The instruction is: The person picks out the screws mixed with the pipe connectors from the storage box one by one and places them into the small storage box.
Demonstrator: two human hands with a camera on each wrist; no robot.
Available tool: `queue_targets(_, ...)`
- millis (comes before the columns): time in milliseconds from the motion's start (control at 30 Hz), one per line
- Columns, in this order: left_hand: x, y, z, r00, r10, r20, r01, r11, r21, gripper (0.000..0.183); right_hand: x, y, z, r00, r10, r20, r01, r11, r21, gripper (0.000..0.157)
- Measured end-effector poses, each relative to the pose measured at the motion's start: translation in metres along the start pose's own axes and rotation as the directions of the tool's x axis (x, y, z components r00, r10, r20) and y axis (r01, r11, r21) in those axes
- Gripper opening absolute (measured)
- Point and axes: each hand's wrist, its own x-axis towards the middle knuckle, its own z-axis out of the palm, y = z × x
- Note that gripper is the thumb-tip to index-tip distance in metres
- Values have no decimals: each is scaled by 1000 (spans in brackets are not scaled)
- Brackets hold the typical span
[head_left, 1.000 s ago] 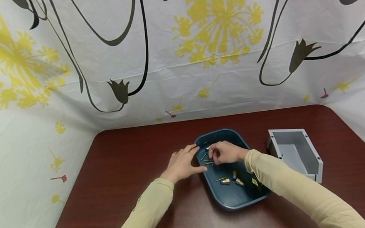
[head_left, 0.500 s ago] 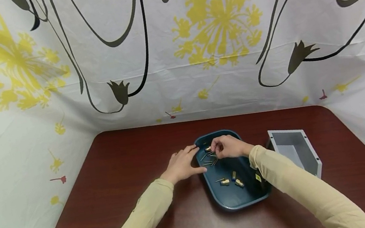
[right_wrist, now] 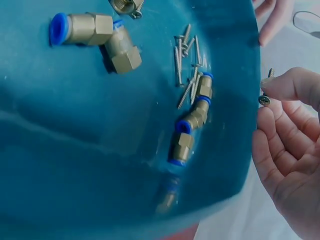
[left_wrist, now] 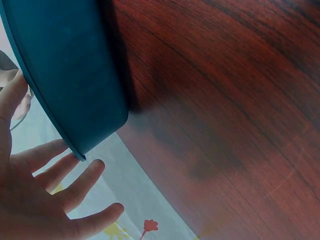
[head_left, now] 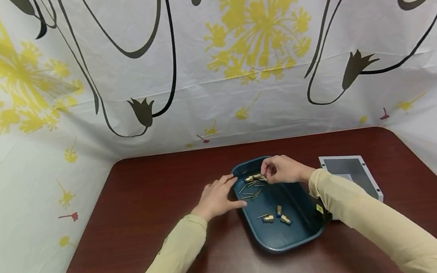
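Note:
A blue tray (head_left: 287, 239) holds loose screws (right_wrist: 178, 65) and several brass fittings (right_wrist: 90, 29) with blue collars. My left hand (head_left: 216, 198) touches the tray's left rim in the head view. Its fingers look spread and fairly straight in the left wrist view, along the tray's outer edge. Over the tray's far part is my right hand (head_left: 283, 169). Between its thumb and index finger it pinches a screw (right_wrist: 264, 100), whose cross-slotted head shows in the right wrist view. Near the left wall, screws lie close to a row of fittings (right_wrist: 184, 146).
To the tray's right stands a grey box (head_left: 368, 176), partly covered by the right sleeve (head_left: 371, 208). Both sit on a dark red-brown table (head_left: 166, 181). A white cloth (head_left: 192, 65) with yellow flowers hangs behind the table's far edge.
My right hand has moved up and to the right, from above the screws toward the tray's far side. More screws and fittings are uncovered. The left hand stays at the rim.

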Motion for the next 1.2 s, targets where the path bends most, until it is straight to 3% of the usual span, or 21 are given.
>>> queue_targets(833,-1,0,2,1000,-3,1,3,1000,-10,75,-35,13,-38,992,82,-97,-84,996,-20,13)
queue_targets(1200,-2,0,1,1000,-7,8,7,1000,-13,75,-58,28,-55,979,161,-125,-163,987,-6,12)
